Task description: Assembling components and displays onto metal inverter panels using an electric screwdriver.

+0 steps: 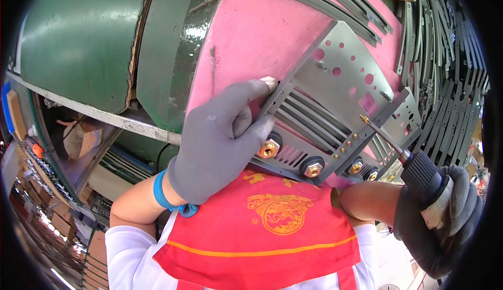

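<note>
On the pink counter (251, 33), the left hand (220, 143) pins the stiff, thin metal panel (335, 107) (best held by its edges); the right hand (445, 211) is clamped on a screwdriver (398, 151).

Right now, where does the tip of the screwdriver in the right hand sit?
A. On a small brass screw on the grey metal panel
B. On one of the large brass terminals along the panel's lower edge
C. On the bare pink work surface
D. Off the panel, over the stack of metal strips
A: the screwdriver in the right hand has its tip on a small brass screw on the grey metal panel, which the left hand steadies.
</note>
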The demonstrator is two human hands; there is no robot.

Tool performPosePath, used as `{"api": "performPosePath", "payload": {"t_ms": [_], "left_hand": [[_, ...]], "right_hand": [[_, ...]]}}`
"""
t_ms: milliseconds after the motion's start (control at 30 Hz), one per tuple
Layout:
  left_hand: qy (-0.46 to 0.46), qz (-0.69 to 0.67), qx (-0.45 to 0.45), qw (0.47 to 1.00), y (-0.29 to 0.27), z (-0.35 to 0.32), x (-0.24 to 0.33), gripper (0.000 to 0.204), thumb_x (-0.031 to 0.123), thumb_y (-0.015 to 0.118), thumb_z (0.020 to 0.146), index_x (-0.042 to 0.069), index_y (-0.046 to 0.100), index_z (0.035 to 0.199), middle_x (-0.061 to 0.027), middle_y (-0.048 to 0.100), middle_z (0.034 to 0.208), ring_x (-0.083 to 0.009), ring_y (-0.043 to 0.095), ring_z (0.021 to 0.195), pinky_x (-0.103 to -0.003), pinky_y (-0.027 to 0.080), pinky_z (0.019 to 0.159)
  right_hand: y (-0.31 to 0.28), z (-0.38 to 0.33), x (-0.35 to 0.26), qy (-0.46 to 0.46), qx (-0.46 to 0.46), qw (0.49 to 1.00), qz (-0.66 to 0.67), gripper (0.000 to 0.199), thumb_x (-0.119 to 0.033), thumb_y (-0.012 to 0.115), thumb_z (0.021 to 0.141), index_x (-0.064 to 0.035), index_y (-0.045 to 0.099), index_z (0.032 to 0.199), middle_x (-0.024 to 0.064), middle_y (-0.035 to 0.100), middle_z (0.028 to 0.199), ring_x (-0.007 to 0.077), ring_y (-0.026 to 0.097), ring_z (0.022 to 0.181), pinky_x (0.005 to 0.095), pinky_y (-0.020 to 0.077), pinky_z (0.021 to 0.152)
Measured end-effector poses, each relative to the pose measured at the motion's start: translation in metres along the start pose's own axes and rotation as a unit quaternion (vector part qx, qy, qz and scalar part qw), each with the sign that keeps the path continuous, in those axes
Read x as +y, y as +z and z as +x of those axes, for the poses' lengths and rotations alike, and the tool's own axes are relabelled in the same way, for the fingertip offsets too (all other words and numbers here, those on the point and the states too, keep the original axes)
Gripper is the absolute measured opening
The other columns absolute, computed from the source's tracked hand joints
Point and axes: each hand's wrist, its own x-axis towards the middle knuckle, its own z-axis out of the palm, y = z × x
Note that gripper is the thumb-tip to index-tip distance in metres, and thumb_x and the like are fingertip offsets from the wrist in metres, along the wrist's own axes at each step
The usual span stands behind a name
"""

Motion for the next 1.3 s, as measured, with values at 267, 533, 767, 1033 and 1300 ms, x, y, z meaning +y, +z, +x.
{"api": "performPosePath", "payload": {"t_ms": [267,533,767,1033,1300], "left_hand": [[0.074,-0.122,-0.030,0.989,0.025,0.009,-0.010,0.044,0.001,0.058,0.087,-0.005,0.052,0.130,-0.0124,0.057,0.079,-0.0108,0.055,0.063,-0.026,0.047,0.062],[0.092,-0.124,-0.056,0.986,0.031,0.013,-0.007,0.048,0.001,0.057,0.089,-0.003,0.048,0.136,-0.0126,0.063,0.101,-0.0071,0.056,0.088,-0.023,0.048,0.079],[0.159,-0.093,-0.027,0.982,0.040,0.019,-0.020,0.046,0.001,0.054,0.089,-0.004,0.048,0.134,-0.0205,0.064,0.104,-0.0192,0.066,0.091,-0.030,0.051,0.081],[0.152,-0.106,-0.021,0.983,0.045,0.019,-0.021,0.045,-0.001,0.052,0.089,-0.004,0.048,0.134,-0.0211,0.065,0.107,-0.0214,0.070,0.086,-0.030,0.053,0.077],[0.156,-0.055,-0.004,0.986,0.040,0.016,-0.018,0.045,0.000,0.054,0.088,-0.003,0.049,0.133,-0.0146,0.060,0.081,-0.0178,0.063,0.069,-0.032,0.049,0.066]], "right_hand": [[0.013,-0.014,0.023,-0.151,-0.015,0.938,-0.310,0.016,-0.018,0.060,0.067,-0.0075,0.050,0.062,0.0010,0.046,0.062,0.0099,0.043,0.056,0.0272,0.0336,0.062],[0.032,-0.017,0.049,-0.064,-0.100,0.957,-0.265,0.017,-0.021,0.058,0.069,-0.0055,0.051,0.067,0.0011,0.042,0.064,0.0113,0.040,0.058,0.0288,0.0320,0.062],[0.031,-0.015,0.043,0.031,-0.154,0.963,-0.217,0.020,-0.023,0.057,0.071,-0.0038,0.052,0.070,0.0012,0.038,0.064,0.0125,0.037,0.059,0.0301,0.0305,0.063],[0.020,-0.005,0.043,0.136,-0.196,0.958,-0.158,0.024,-0.026,0.055,0.073,-0.0018,0.054,0.074,0.0013,0.033,0.066,0.0138,0.035,0.060,0.0317,0.0288,0.063],[0.031,-0.010,0.057,0.178,-0.251,0.952,-0.008,0.028,-0.024,0.056,0.070,-0.0047,0.054,0.091,-0.0007,0.037,0.067,0.0118,0.033,0.060,0.0318,0.0272,0.063]]}}
